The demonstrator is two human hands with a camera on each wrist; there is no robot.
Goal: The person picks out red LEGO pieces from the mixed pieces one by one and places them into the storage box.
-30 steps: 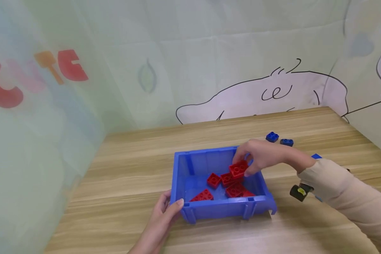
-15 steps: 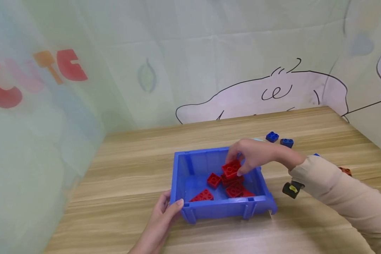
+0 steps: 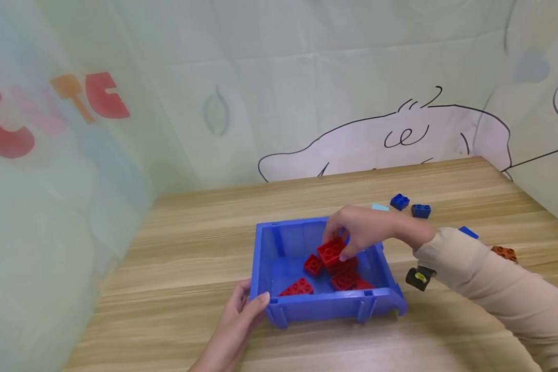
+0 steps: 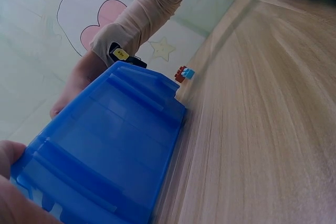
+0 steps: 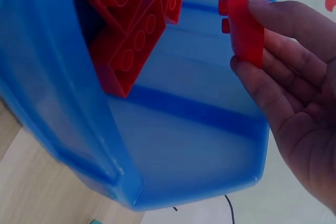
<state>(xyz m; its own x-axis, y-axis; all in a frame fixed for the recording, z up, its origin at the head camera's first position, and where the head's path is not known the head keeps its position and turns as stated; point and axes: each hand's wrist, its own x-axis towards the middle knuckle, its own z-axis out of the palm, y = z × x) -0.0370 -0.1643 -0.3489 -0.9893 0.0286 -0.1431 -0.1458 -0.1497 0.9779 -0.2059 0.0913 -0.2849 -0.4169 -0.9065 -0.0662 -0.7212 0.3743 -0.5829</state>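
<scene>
A blue plastic bin sits on the wooden table. My left hand grips its near left corner, thumb on the rim and the other fingers around the outer side. Inside the bin my right hand pinches a red toy brick between thumb and fingers; its studs face sideways in the right wrist view. Several other red bricks lie below it on the bin floor, some heaped together. A red wedge-shaped piece rests at the near left, partly hidden by the front wall.
Right of the bin, two dark blue bricks and a light blue piece lie toward the back. Another blue piece and an orange-brown brick are beside my right sleeve. A printed cloth hangs behind the table.
My right hand has moved left within the bin, carrying the red brick. The light blue piece and the orange-brown brick have come into view. My left hand has stayed on the corner.
</scene>
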